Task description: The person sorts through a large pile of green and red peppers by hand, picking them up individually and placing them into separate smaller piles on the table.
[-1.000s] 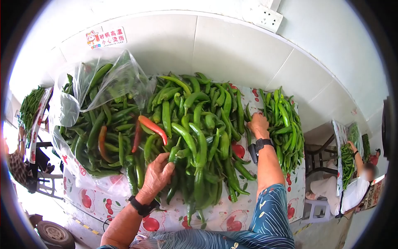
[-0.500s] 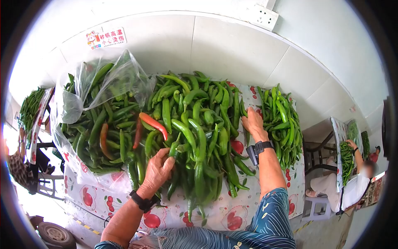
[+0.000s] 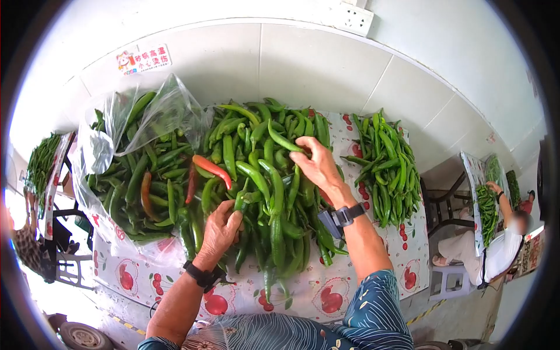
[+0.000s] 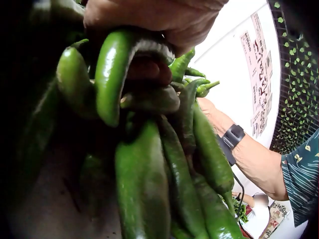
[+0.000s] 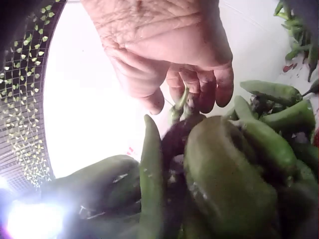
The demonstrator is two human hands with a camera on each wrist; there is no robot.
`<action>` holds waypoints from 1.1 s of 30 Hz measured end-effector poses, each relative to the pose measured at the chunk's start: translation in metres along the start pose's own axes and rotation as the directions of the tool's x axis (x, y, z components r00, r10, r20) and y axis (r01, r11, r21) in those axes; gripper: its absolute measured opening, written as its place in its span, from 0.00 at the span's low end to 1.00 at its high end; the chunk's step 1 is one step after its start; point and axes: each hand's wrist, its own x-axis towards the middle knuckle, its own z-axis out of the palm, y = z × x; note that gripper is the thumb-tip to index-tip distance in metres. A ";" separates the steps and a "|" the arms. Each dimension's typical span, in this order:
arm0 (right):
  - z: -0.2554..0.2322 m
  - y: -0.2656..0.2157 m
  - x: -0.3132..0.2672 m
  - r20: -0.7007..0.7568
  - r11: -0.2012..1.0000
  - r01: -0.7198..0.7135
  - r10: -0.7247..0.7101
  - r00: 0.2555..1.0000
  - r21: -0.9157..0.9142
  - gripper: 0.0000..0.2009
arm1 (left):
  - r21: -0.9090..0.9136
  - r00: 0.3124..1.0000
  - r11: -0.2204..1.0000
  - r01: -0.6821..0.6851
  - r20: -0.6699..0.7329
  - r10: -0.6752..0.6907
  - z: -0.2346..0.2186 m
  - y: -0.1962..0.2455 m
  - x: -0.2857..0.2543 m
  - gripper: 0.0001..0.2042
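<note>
In the head view, my left hand (image 3: 219,233) grips a green pepper (image 3: 240,199) at the front of the middle heap (image 3: 277,233). The left wrist view shows that hand (image 4: 154,20) curled over a curved pepper (image 4: 110,74), its fingers partly hidden. Over the heap's right side, my right hand (image 3: 319,167) pinches the end of a long green pepper (image 3: 283,137) between thumb and fingers. Seen from the right wrist, the hand (image 5: 169,55) has bent fingers around a pepper stem (image 5: 179,105), with larger peppers below.
A clear plastic bag (image 3: 95,146) of peppers, some reddish, stands at the left. A red pepper (image 3: 212,170) lies beside the middle heap. At the right is another green pile (image 3: 388,169). Behind the cherry-patterned cloth (image 3: 332,298) rises a tiled wall (image 3: 318,76). A seated person (image 3: 501,251) is farther right.
My right hand has moved left from the gap beside the right pile onto the middle heap, where it now holds a pepper. My left hand keeps its grip in nearly the same place.
</note>
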 end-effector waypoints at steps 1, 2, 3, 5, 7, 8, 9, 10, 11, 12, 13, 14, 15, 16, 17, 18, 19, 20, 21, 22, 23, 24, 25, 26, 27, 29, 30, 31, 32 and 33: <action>-0.002 0.009 -0.002 -0.012 0.997 -0.048 0.049 0.999 0.061 0.18 | -0.002 1.000 1.000 0.006 -0.003 -0.006 0.000 -0.002 -0.001 0.17; -0.008 0.018 -0.005 -0.019 0.988 -0.099 0.102 0.995 0.122 0.17 | -0.010 1.000 1.000 0.002 -0.008 -0.002 -0.001 -0.003 -0.002 0.17; -0.019 0.019 -0.011 -0.057 0.996 -0.082 0.084 0.995 0.032 0.16 | -0.015 1.000 1.000 -0.001 -0.009 0.000 -0.001 -0.005 -0.002 0.17; -0.041 0.040 -0.024 -0.032 0.969 -0.164 0.161 0.987 -0.184 0.13 | -0.028 1.000 1.000 -0.009 -0.009 0.009 0.000 -0.008 -0.001 0.17; -0.058 0.073 -0.044 -0.009 0.890 -0.261 0.277 0.961 -0.375 0.16 | -0.023 1.000 1.000 -0.008 -0.006 0.008 0.000 -0.010 0.000 0.17; -0.062 0.082 -0.053 -0.016 0.825 -0.326 0.360 0.933 -0.463 0.18 | -0.018 1.000 1.000 -0.012 -0.005 0.012 -0.001 -0.010 0.001 0.17; -0.063 0.081 -0.061 0.001 0.784 -0.362 0.420 0.908 -0.504 0.19 | -0.030 1.000 1.000 -0.008 -0.004 0.008 0.000 -0.009 0.000 0.17; -0.063 0.081 -0.068 0.014 0.740 -0.395 0.478 0.878 -0.544 0.21 | -0.033 1.000 0.999 -0.003 -0.003 0.003 -0.001 -0.007 0.000 0.17; -0.063 0.080 -0.071 0.022 0.693 -0.425 0.536 0.844 -0.583 0.22 | -0.035 1.000 0.999 0.002 -0.002 -0.002 -0.001 -0.005 0.000 0.17; -0.061 0.079 -0.072 -0.007 0.666 -0.440 0.546 0.838 -0.603 0.23 | -0.036 1.000 0.999 0.008 0.000 -0.008 -0.001 -0.004 -0.001 0.17; -0.055 0.078 -0.072 -0.037 0.640 -0.454 0.554 0.832 -0.621 0.24 | -0.050 1.000 0.999 0.004 0.000 -0.004 0.000 -0.005 -0.001 0.17; -0.050 0.079 -0.072 -0.067 0.613 -0.468 0.561 0.825 -0.636 0.25 | -0.063 1.000 0.998 0.000 -0.001 0.000 0.000 -0.007 0.000 0.17; -0.047 0.083 -0.072 -0.073 0.638 -0.475 0.550 0.832 -0.606 0.25 | -0.075 1.000 0.997 -0.004 -0.002 0.004 0.000 -0.008 0.000 0.17; -0.046 0.089 -0.071 -0.081 0.662 -0.480 0.538 0.839 -0.576 0.24 | -0.080 1.000 0.997 0.013 0.002 -0.013 0.000 -0.007 -0.001 0.17; -0.045 0.097 -0.069 -0.089 0.686 -0.482 0.524 0.847 -0.545 0.24 | -0.086 1.000 0.996 0.028 0.005 -0.027 0.000 -0.006 -0.002 0.17; -0.043 0.111 -0.066 -0.047 0.750 -0.567 0.589 0.807 -0.339 0.23 | -0.095 0.999 0.995 0.040 0.005 -0.040 0.000 -0.003 -0.002 0.17; -0.039 0.122 -0.062 0.017 0.764 -0.634 0.640 0.768 -0.120 0.21 | -0.086 0.999 0.995 0.045 0.011 -0.045 -0.001 -0.001 -0.002 0.18; -0.036 0.134 -0.059 0.097 0.724 -0.683 0.676 0.730 0.100 0.20 | -0.092 0.999 0.995 0.042 0.008 -0.042 -0.001 0.000 -0.002 0.18; -0.040 0.084 -0.056 0.179 0.697 -0.689 0.665 0.725 0.198 0.17 | -0.096 0.999 0.995 0.041 0.006 -0.041 -0.001 0.001 -0.003 0.18; -0.041 0.066 -0.058 0.231 0.700 -0.674 0.633 0.739 0.236 0.17 | -0.099 0.999 0.994 0.040 0.008 -0.040 -0.001 0.000 -0.004 0.18; -0.043 0.055 -0.061 0.278 0.700 -0.659 0.598 0.752 0.276 0.17 | -0.089 0.999 0.995 0.033 0.003 -0.033 -0.001 -0.002 -0.003 0.18; -0.044 0.046 -0.065 0.320 0.697 -0.644 0.561 0.763 0.315 0.17 | -0.084 1.000 0.996 0.026 0.001 -0.026 -0.002 -0.002 -0.002 0.18; -0.045 0.037 -0.068 0.316 0.731 -0.601 0.515 0.797 0.324 0.16 | -0.080 1.000 0.997 0.019 0.002 -0.019 -0.002 -0.002 -0.002 0.18; -0.046 0.029 -0.074 0.311 0.760 -0.557 0.470 0.826 0.333 0.16 | -0.076 1.000 0.997 0.014 0.007 -0.014 -0.002 -0.003 -0.003 0.17; -0.048 0.026 -0.083 0.303 0.786 -0.516 0.427 0.852 0.341 0.16 | -0.106 1.000 0.994 0.016 0.008 -0.015 -0.002 -0.007 -0.002 0.17; -0.061 0.036 -0.099 0.134 0.878 -0.438 0.419 0.898 0.191 0.16 | -0.093 1.000 0.996 -0.009 0.008 0.009 -0.002 -0.008 -0.001 0.18; -0.069 0.043 -0.107 0.053 0.911 -0.400 0.396 0.917 0.106 0.15 | -0.091 1.000 0.996 -0.007 0.005 0.008 -0.002 -0.008 -0.001 0.18; -0.077 0.047 -0.116 -0.074 0.919 -0.388 0.392 0.917 0.066 0.15 | -0.098 1.000 0.995 -0.006 0.008 0.007 -0.002 -0.008 -0.002 0.18; -0.091 0.048 -0.126 -0.154 0.922 -0.387 0.383 0.911 0.008 0.14 | -0.104 1.000 0.995 -0.006 0.010 0.007 -0.002 -0.009 -0.002 0.18; -0.102 0.044 -0.135 -0.237 0.904 -0.429 0.415 0.878 -0.006 0.14 | -0.109 1.000 0.994 -0.004 0.012 0.005 -0.002 -0.009 -0.002 0.18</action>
